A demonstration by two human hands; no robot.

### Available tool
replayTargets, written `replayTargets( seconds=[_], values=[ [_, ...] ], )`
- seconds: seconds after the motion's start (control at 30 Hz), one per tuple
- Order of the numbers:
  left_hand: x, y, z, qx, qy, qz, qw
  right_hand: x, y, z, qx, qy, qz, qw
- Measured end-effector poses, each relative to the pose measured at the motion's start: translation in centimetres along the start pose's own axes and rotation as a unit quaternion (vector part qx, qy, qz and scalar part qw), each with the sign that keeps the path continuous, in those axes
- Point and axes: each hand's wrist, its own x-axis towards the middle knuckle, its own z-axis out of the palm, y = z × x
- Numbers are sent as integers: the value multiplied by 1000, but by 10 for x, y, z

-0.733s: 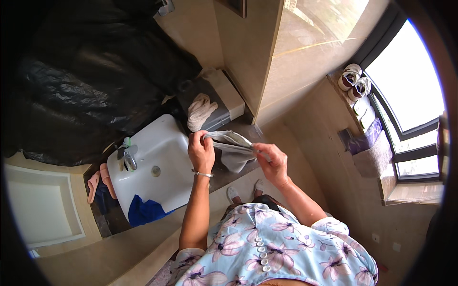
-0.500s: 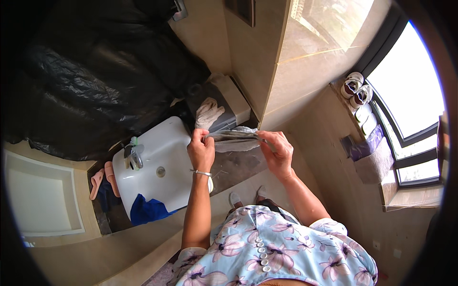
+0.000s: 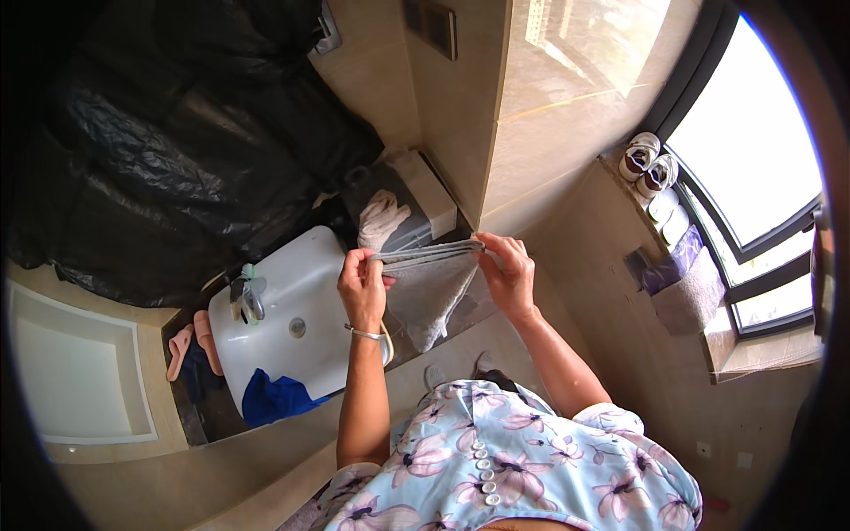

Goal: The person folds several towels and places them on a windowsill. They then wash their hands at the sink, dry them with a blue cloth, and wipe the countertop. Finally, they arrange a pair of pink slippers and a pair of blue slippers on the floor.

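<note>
Grey cloth (image 3: 432,288) in midair, top edge taut

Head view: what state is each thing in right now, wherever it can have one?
Grey cloth: stretched along its top edge, lower part hanging.
Left hand: closed on the cloth's left end.
Right hand: pinching its right end.
Blue cloth: crumpled over the sink's edge.
Beige cloth: bunched up.
Faucet: no stream visible.
Pink slippers: side by side.
Black sheet: creased.
</note>
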Motion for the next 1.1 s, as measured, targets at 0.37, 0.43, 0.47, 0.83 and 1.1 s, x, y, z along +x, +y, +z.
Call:
replayTargets(
  seconds=[0.37, 0.43, 0.47, 0.83, 1.1],
  values=[
    [-42, 3, -36, -64, -176, 5, 982, -15, -9, -19, 63, 4, 9, 998],
    [-53, 6, -40, -54, -193, 6, 980, -18, -9, -25, 71, 1, 4, 997],
    [-59, 7, -42, -41, -191, 3, 981, -20, -12, -27, 74, -1, 5, 997],
    [44, -110, 7, 54, -133, -32, 989, -3, 104, 43, 73, -78, 211, 972],
    [93, -250, 75, 193, -93, -20, 977, -40, 237, 106, -124, -134, 248, 951]
  ],
)
